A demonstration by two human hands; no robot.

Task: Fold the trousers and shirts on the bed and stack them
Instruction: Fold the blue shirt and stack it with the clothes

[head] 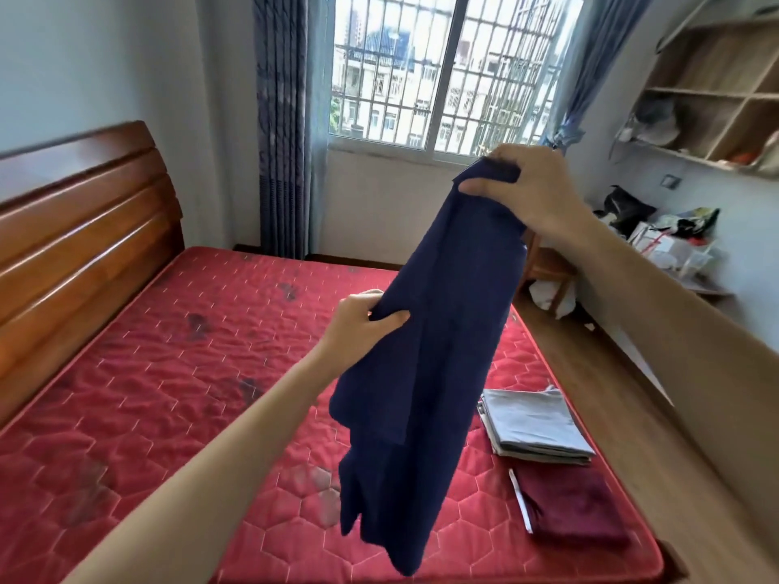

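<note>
A navy blue garment [434, 356] hangs in the air over the red quilted mattress [168, 373]. My right hand [531, 187] grips its top end up high, in front of the window. Lower and to the left, my left hand [362, 326] pinches the garment's left edge about halfway down. The cloth's bottom dangles just above the mattress. On the right side of the bed lies a folded grey stack [535, 427], and nearer to me a folded dark red garment [573, 507] with a white edge showing.
A wooden headboard [76, 246] runs along the bed's left side. Past the bed are blue curtains [282, 120] and a barred window [447, 69]. Wall shelves [712, 90], bags and clutter [662, 233] fill the right; wooden floor [624, 385] borders the bed.
</note>
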